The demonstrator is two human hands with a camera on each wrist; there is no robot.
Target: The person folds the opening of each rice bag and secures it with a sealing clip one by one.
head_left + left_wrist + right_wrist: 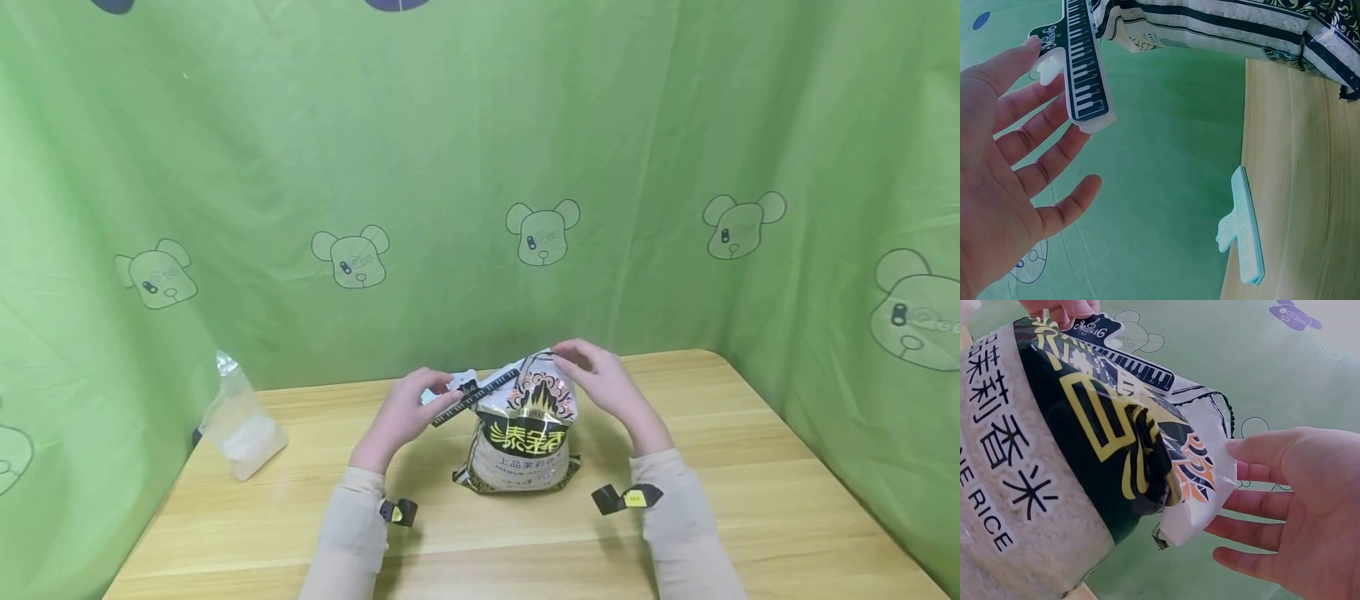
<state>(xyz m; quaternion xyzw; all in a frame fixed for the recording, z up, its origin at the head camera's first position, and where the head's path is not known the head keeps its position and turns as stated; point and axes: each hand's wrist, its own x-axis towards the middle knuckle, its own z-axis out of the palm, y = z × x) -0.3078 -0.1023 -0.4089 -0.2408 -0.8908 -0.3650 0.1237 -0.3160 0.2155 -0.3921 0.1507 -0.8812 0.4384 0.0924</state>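
A bag of rice [517, 471] stands upright on the wooden table, its upper part folded and crumpled. My left hand [403, 410] pinches the handle of a bag clip [1087, 69] with a black-and-white piano-key pattern, thumb on one side and fingers on the other. The clip's long bar slants across the bag's top left. At the bag's upper right corner, my right hand [1297, 500] grips the white top edge, thumb in front and fingers behind. A light blue clip [1246, 228] lies on the table by its edge, beyond my left hand.
On the left of the table [750, 483] stands a clear plastic bag [251, 442] with white contents at its bottom. A green curtain [450, 167] with mouse-head drawings hangs right behind the table and along both sides.
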